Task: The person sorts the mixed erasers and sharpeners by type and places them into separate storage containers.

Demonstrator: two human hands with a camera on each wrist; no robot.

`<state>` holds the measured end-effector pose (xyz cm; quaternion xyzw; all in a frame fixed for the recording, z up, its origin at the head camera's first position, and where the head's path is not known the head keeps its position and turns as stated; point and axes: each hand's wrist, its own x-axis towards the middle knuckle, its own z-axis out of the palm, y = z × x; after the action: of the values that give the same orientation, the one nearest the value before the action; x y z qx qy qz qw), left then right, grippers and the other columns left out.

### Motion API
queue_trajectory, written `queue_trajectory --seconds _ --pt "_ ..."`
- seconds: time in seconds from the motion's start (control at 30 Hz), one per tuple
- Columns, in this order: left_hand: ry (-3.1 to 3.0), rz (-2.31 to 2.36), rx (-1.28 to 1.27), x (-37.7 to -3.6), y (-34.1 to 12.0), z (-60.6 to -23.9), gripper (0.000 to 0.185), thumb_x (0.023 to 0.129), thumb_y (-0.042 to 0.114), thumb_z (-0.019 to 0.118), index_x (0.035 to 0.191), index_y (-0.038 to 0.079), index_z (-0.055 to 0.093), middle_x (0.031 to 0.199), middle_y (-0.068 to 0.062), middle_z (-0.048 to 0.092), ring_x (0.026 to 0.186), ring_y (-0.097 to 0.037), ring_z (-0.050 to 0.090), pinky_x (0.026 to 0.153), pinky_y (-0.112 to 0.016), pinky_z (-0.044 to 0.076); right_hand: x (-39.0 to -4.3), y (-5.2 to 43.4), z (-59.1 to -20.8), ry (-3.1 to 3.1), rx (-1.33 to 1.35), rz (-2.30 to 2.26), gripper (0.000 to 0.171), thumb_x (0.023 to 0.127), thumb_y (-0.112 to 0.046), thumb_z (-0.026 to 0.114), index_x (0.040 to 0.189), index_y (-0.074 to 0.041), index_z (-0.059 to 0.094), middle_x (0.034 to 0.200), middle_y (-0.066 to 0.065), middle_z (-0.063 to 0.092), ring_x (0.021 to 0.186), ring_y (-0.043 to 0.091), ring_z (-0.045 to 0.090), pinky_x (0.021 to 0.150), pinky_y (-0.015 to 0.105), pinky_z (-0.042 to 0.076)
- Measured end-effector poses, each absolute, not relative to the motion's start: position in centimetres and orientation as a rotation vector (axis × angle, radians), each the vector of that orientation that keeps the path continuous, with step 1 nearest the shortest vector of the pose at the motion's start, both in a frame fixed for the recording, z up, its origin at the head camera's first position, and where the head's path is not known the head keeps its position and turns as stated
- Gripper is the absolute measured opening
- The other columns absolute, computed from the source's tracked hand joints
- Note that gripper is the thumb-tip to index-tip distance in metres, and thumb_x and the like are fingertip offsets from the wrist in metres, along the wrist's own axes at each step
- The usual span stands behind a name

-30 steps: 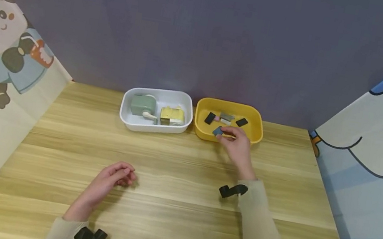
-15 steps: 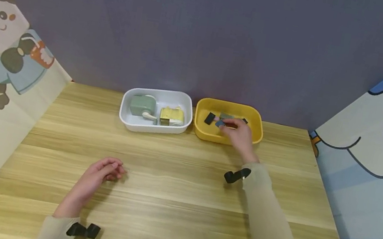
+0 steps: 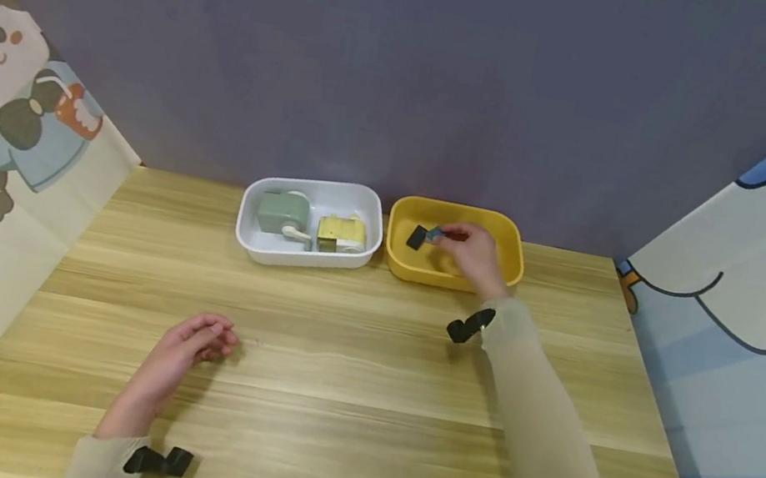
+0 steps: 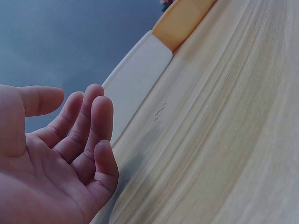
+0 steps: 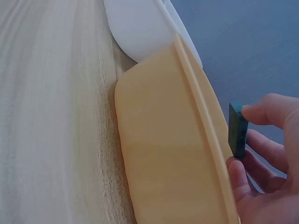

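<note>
Blue-grey block (image 3: 435, 234) over wooden table (image 3: 343, 385)

Bare tabletop (image 3: 355, 404) lies open between both arms; the white tray (image 3: 254, 238) and yellow tray (image 3: 415, 272) line the far edge; side panels (image 3: 730, 348) close both flanks.

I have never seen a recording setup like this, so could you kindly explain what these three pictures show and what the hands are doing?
No machine here: a person works with two bare hands, wearing three cameras. The wide picture comes from the head, looking down at a pale wooden table. The other two come from cameras strapped on each wrist. At the table's far edge stand a white plastic tray, holding a green item and a yellow one, and a yellow plastic tray with a small black block inside. The right hand reaches over the yellow tray, pinching a small dark blue-grey block between thumb and fingertip. The left hand rests on the table, fingers loosely curled, holding nothing.
</note>
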<state>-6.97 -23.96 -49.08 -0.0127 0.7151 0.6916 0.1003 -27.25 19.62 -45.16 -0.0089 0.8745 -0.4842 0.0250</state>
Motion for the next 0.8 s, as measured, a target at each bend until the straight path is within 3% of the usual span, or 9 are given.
queue_trajectory --seconds 0.27,0.47,0.6,0.8 --pt "2.115 2.034 -0.037 -6.8 -24.0 -48.9 0.041 0.107 0.023 0.047 0.121 -0.016 0.050 0.100 -0.003 0.070 0.089 -0.015 0.066 0.080 -0.029 0.052 -28.8 18.3 -44.8 2.590 0.037 -1.526 0.031 0.091 -0.022 0.072 0.118 -0.006 0.067 0.117 0.010 0.064 0.106 0.028 0.059 0.093 0.044 0.046" --pt "2.114 2.036 -0.031 -6.7 -24.1 -48.7 0.041 0.107 0.022 0.047 0.121 -0.016 0.049 0.100 -0.002 0.069 0.089 -0.014 0.066 0.079 -0.028 0.053 -30.3 17.4 -44.4 2.439 0.094 -1.644 0.028 0.093 -0.018 0.071 0.115 -0.003 0.064 0.112 0.022 0.065 0.103 0.043 0.060 0.092 0.051 0.047" --pt "2.108 2.036 -0.026 -6.7 -24.1 -48.7 0.042 0.107 0.022 0.047 0.122 -0.017 0.049 0.100 -0.002 0.069 0.088 -0.014 0.066 0.080 -0.028 0.053 -31.0 17.1 -44.2 2.435 0.117 -1.635 0.026 0.092 -0.014 0.071 0.114 -0.002 0.065 0.109 0.022 0.065 0.098 0.048 0.061 0.091 0.048 0.049" --pt "2.096 2.034 -0.026 -6.8 -23.9 -48.9 0.043 0.107 0.022 0.047 0.122 -0.019 0.048 0.098 -0.001 0.069 0.088 -0.013 0.065 0.080 -0.028 0.053 -31.9 17.1 -44.4 2.496 0.113 -1.462 0.030 0.092 -0.018 0.072 0.117 -0.004 0.066 0.111 0.016 0.066 0.095 0.041 0.065 0.086 0.037 0.050"
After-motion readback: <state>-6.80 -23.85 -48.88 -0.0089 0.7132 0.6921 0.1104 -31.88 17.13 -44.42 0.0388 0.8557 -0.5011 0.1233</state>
